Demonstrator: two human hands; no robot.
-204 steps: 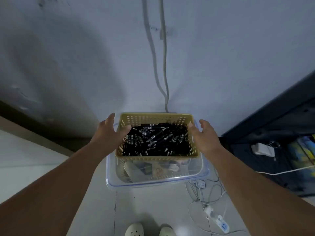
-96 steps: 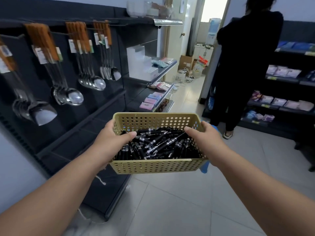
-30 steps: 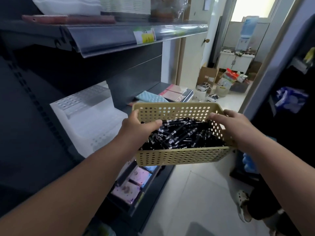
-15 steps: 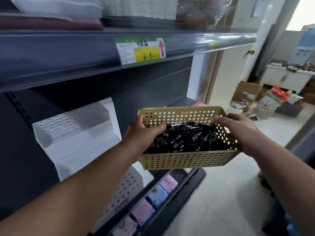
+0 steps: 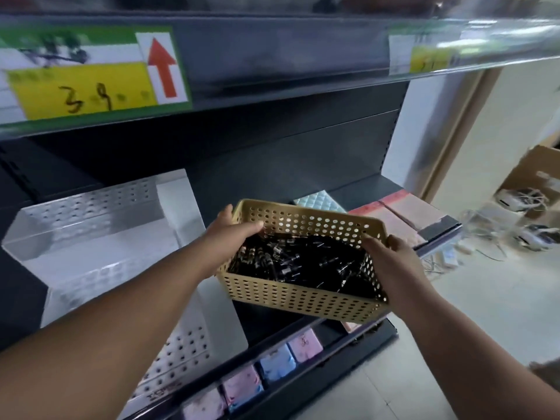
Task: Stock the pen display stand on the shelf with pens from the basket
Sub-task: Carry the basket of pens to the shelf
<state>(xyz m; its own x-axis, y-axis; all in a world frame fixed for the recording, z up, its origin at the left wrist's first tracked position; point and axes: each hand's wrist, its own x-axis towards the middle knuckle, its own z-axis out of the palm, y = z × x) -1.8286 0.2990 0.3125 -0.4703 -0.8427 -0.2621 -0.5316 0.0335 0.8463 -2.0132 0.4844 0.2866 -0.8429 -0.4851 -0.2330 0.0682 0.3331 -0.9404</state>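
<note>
both arms run from the bottom corners of the frame to the basket (image 5: 303,298) in mid-frame. left hand (image 5: 230,237) grips its left end: thumb hooked over the rim to the inside, fingers down the outer wall. right hand (image 5: 391,262) grips the right end, thumb on the rim, palm against the outer wall. basket sits skewed, left end higher in the frame than the right. pens (image 5: 297,262), black, lie in a loose heap inside it.

hidden/unclear: right fingers are behind the basket wall. left forearm (image 5: 136,298) covers part of the lower tier of the stand (image 5: 91,237). stand is white, stepped, perforated, mid-left on the dark shelf (image 5: 360,189); blur smears its holes, cannot tell what is in them. cannot tell whether the basket's underside touches the shelf. price tag (image 5: 88,77) at upper left: yellow field, red up arrow, digits blurred.

edges/room: basket's left end is just beside the stand's right wall. behind it on the shelf lie a quilted pale pad (image 5: 321,204) and pink flat packs (image 5: 406,213), out to the shelf's right end. upper shelf (image 5: 272,56) lip runs across the top of the frame, over the stand. lower shelf (image 5: 357,350) at the bottom carries a row of pastel packs (image 5: 277,363). open floor (image 5: 485,313) to the right, with cables (image 5: 485,225) and a cardboard box (image 5: 533,174) at the right edge.
</note>
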